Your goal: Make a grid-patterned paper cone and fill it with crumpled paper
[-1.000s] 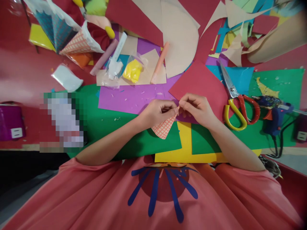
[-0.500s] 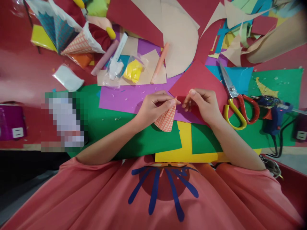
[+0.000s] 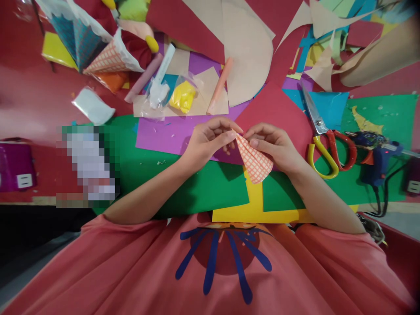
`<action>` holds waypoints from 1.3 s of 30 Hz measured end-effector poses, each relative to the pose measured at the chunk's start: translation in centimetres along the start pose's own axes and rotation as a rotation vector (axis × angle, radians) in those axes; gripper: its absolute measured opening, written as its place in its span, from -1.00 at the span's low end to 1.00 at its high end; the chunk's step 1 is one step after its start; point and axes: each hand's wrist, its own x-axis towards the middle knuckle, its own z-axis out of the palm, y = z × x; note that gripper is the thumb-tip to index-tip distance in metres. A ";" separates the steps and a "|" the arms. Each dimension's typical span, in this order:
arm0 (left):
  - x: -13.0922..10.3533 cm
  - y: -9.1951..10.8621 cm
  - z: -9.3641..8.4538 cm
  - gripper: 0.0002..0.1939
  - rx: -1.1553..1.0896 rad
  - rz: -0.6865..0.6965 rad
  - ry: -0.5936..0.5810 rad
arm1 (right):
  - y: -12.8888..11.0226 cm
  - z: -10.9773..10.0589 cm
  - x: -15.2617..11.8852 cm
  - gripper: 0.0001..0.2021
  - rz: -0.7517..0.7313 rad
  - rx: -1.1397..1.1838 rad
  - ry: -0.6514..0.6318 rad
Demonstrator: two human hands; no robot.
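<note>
A small cone of orange-and-cream checked paper hangs between my hands, its narrow tip up and its wide end down to the right. My left hand pinches the tip with thumb and forefinger. Beside it, my right hand grips the cone's upper right edge between thumb and fingers. Under the hands lie a purple sheet, a red sheet, green paper and a yellow sheet.
Scissors with red and yellow handles lie right of my right hand, a blue glue gun beyond. Finished-looking cones, wrapped yellow clay, an orange stick and a white packet lie farther back.
The cone has swung from lower left to lower right. My right hand has moved left and closed on it, while my left hand stays at its tip.
</note>
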 end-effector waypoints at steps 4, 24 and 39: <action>0.0 0.2 0.1 -0.78 0.066 0.076 -0.025 | -0.2 0.1 -0.1 -0.87 0.004 0.034 -0.019; -0.4 0.3 0.0 -0.74 0.305 0.085 -0.037 | -0.6 -0.1 -0.7 -0.79 -0.445 -0.804 0.092; -0.5 0.1 0.9 -0.74 0.165 0.013 0.087 | -0.3 2.5 -1.5 -0.75 -0.219 -0.437 0.212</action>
